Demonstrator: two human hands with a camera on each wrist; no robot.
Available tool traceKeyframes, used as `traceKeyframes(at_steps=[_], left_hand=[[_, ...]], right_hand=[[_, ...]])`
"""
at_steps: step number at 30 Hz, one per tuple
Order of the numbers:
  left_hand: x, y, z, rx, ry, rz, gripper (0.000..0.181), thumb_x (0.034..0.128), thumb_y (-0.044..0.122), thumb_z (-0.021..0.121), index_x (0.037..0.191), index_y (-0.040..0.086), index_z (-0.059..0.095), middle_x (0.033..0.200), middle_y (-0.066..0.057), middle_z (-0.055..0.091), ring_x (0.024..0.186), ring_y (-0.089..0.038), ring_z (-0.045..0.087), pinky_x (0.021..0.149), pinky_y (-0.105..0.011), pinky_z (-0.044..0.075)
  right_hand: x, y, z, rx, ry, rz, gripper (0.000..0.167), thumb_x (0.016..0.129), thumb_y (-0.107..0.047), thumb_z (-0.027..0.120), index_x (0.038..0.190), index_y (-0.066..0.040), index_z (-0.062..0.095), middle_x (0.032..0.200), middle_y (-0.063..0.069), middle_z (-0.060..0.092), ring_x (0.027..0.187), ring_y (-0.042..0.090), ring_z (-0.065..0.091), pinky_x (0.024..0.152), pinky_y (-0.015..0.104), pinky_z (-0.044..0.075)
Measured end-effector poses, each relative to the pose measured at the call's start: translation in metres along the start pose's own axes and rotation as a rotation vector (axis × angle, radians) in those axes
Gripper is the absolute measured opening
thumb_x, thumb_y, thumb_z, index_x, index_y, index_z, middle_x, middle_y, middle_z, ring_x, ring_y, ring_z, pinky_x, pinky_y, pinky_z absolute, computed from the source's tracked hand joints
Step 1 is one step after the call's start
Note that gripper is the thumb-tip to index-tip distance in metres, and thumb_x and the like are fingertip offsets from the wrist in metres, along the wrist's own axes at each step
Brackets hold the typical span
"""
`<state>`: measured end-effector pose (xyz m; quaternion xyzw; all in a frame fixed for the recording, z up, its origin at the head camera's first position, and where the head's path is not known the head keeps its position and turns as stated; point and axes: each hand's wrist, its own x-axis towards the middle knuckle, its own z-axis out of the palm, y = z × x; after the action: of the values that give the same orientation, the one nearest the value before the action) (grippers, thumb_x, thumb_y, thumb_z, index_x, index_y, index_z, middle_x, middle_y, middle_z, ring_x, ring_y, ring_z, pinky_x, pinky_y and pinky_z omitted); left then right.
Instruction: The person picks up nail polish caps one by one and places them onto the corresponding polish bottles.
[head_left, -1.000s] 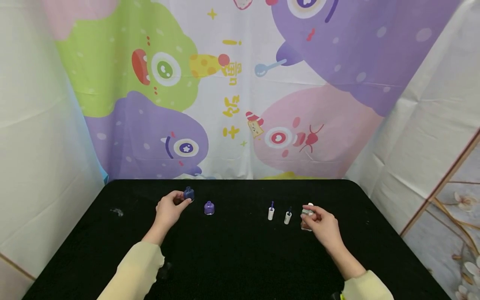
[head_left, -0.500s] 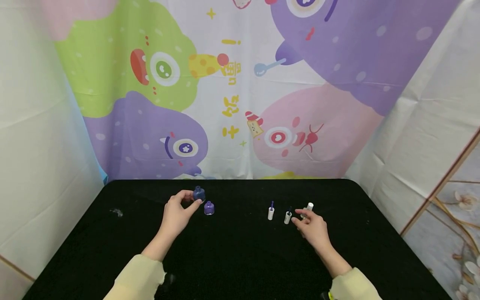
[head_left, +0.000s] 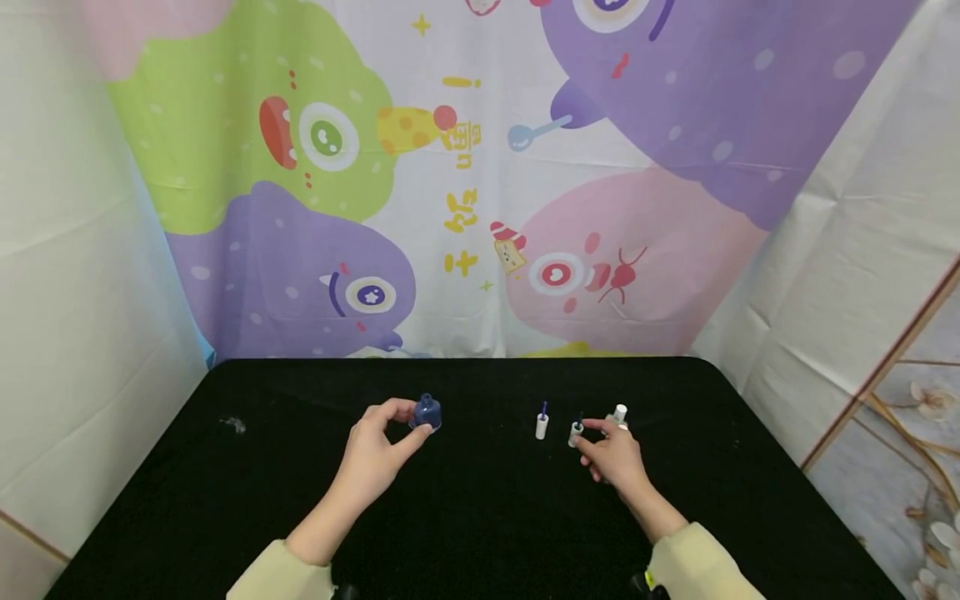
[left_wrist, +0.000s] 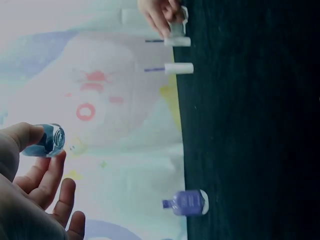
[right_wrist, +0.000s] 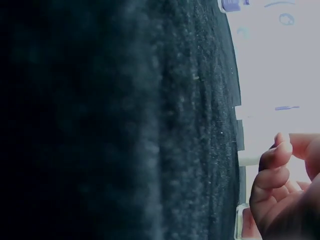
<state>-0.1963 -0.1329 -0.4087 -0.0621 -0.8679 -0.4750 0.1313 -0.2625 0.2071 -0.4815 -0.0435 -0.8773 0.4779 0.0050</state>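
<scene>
In the head view my left hand (head_left: 378,446) holds a dark blue nail polish bottle (head_left: 427,412) by its sides between thumb and fingers, uncapped and raised off the table. A purple nail polish bottle (left_wrist: 187,203) stands on the cloth in the left wrist view; the blue one hides it from the head camera. My right hand (head_left: 617,460) has thumb and index finger at a white brush cap (head_left: 575,434), which stands brush upward. Left of it stands another white brush cap (head_left: 542,427) with a purple brush.
Just behind the right hand is a capped nail polish bottle (head_left: 619,412), mostly hidden; its pinkish-brown lower part (right_wrist: 247,222) shows in the right wrist view. Black cloth covers the table (head_left: 480,517). A cartoon-print curtain (head_left: 480,317) hangs at its far edge.
My left hand has carried the blue bottle rightward, in front of the purple one. The right hand has left the capped bottle and moved left to the nearer brush cap.
</scene>
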Motion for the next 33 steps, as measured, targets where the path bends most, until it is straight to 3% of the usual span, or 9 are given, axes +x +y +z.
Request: traceKeyframes(at_steps=[7,14,24,33], left_hand=[[-0.008,0.011,0.001,-0.024,-0.001,0.041,0.028,0.0803,0.021,0.075,0.106,0.014,0.064,0.101,-0.001,0.062,0.1,-0.019,0.053,0.087,-0.042,0.041],[-0.01,0.016,-0.001,-0.026,-0.009,0.048,0.026,0.0801,0.02,0.075,0.104,0.015,0.064,0.103,-0.001,0.063,0.101,-0.016,0.053,0.088,-0.039,0.041],[-0.012,0.02,-0.002,-0.036,-0.012,0.054,0.026,0.0798,0.019,0.075,0.104,0.015,0.065,0.105,-0.002,0.064,0.102,-0.017,0.053,0.089,-0.04,0.042],[-0.014,0.017,0.0,-0.052,-0.005,0.058,0.027,0.0797,0.019,0.075,0.104,0.016,0.065,0.106,-0.002,0.064,0.102,-0.017,0.053,0.09,-0.041,0.042]], right_hand=[[0.005,0.003,0.002,0.051,-0.041,0.085,0.049,0.085,-0.021,0.069,0.129,-0.006,0.053,0.059,0.002,0.061,0.038,0.008,0.048,0.038,0.021,0.038],[0.01,0.006,0.005,0.097,-0.05,0.107,0.049,0.085,-0.02,0.069,0.129,-0.005,0.053,0.061,0.003,0.062,0.039,0.008,0.048,0.039,0.02,0.04],[0.01,0.004,0.007,0.146,-0.04,0.109,0.04,0.085,-0.017,0.068,0.122,-0.004,0.058,0.062,0.003,0.062,0.041,0.007,0.048,0.039,0.02,0.04],[0.007,-0.001,0.002,0.099,-0.044,0.061,0.04,0.086,-0.017,0.068,0.122,-0.004,0.058,0.06,0.003,0.062,0.04,0.008,0.049,0.04,0.02,0.041]])
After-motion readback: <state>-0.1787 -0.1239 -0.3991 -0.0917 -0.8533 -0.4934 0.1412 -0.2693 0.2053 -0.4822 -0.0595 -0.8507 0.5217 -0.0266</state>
